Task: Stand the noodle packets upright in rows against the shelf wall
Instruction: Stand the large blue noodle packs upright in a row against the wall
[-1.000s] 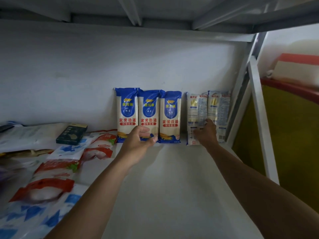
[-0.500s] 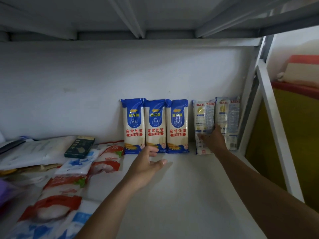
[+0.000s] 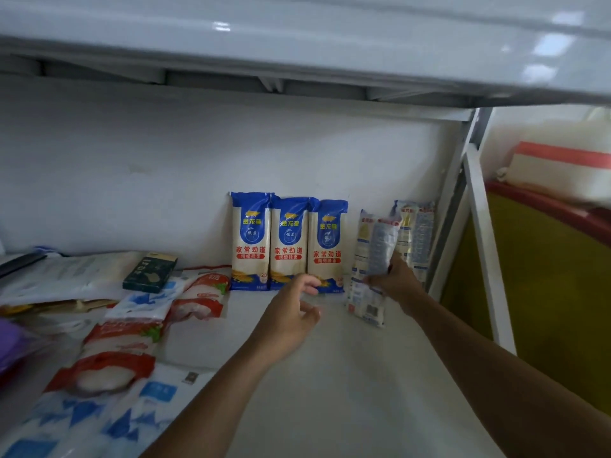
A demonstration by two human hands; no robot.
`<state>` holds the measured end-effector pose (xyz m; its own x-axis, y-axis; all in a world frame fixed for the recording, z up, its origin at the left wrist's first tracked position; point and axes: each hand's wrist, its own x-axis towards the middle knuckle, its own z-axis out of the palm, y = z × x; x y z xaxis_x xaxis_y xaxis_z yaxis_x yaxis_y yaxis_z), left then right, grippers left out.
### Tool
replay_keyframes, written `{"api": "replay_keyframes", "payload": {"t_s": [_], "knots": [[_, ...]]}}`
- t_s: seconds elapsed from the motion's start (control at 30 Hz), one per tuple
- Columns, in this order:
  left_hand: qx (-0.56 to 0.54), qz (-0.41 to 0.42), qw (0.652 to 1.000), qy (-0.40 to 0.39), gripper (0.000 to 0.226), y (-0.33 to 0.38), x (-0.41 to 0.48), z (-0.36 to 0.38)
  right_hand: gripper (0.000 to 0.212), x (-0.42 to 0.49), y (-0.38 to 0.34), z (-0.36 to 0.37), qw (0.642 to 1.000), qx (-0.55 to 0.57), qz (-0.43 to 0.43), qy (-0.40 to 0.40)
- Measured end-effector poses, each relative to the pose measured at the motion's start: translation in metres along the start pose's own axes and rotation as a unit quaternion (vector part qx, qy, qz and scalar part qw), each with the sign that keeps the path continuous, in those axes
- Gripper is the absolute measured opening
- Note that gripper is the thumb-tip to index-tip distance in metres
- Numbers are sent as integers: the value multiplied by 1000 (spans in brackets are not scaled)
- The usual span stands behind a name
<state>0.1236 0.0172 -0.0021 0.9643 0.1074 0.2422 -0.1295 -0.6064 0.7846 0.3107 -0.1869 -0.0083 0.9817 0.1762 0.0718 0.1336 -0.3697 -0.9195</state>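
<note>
1. The step in hand appears to be turning or re-seating one noodle packet: the right hand [image 3: 393,279] has its fingers closed round the lower half of a pale packet [image 3: 372,269] whose back panel faces out. The packet is tilted, its foot pulled forward from the shelf wall [image 3: 165,180] and down near the shelf floor [image 3: 347,375].
2. The left hand [image 3: 291,320] is empty, fingers loosely spread and half curled, hovering just in front of the blue-topped row and seemingly touching nothing.
3. Three blue-topped packets [image 3: 289,244] already stand upright, side by side and touching, backs against the wall. A further pale packet [image 3: 415,239] stands against the wall by the shelf's right upright post [image 3: 453,200], just beside the held one.
4. The next move, as a judgement, calls for rotating the held packet so its front shows, then setting it upright in the gap between the blue row and the far pale packet. The free hand could steady the neighbours.
5. Readable print: the blue fronts carry yellow 金龙鱼, red 家常劲道, and a red band that seems to read 精细挂面. The held packet's small print is too blurred to read.
6. To the left, red-and-white bags [image 3: 125,342] and a dark green box [image 3: 150,272] lie flat on the shelf.
</note>
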Motion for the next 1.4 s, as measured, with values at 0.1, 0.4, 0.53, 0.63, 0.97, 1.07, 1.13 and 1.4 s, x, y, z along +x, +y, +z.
{"api": "replay_keyframes", "payload": {"t_s": [0.1, 0.4, 0.53, 0.63, 0.97, 1.07, 1.13, 1.4], "knots": [[-9, 10, 999, -41, 49, 14, -7, 7, 72, -35, -8, 5, 999, -30, -13, -21], [-102, 1, 994, -50, 39, 34, -21, 22, 62, -131, -29, 11, 968, -148, -186, -84], [-175, 15, 984, -28, 45, 37, -25, 21, 70, -145, -33, 8, 956, -139, -215, -145], [-190, 48, 970, 146, 28, 34, -21, 22, 64, -147, -37, 5, 958, -121, -221, -141], [-375, -7, 908, 185, 13, 61, -1, 27, 25, -141, -70, -4, 978, 181, -91, -51], [-387, -27, 902, 189, 19, 64, 3, 22, 17, -141, -74, -4, 971, 219, -84, -34], [-400, -38, 898, 180, 21, 65, 5, 19, 20, -140, -74, -6, 971, 226, -75, -18], [-383, -27, 913, 137, 19, 60, 0, 7, 25, -137, -73, -10, 978, 183, -88, -36]]}}
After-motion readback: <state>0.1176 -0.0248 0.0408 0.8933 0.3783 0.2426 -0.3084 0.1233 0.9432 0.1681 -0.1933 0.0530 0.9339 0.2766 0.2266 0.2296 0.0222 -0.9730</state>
